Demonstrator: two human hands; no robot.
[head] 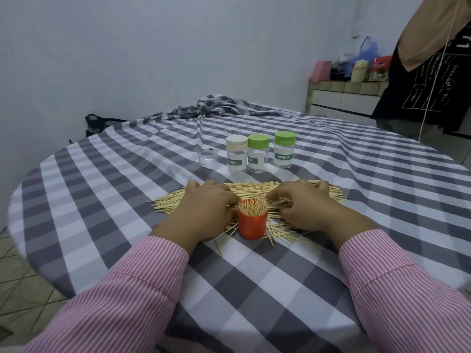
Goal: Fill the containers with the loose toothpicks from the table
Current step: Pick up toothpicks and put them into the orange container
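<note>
Toothpicks [252, 208] packed upright in orange container [252, 226], three capped jars [257, 154] empty

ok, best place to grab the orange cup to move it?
Grip the orange cup low around its bare wall, from the near side. It stands upright, toothpicks bristle from the open top, and both hands flank it, so a top or side approach looks blocked.

Grey checked tablecloth [254, 276], dark bag [98, 123], cluttered counter [344, 90], perhaps hanging black shirt [420, 85]
</note>
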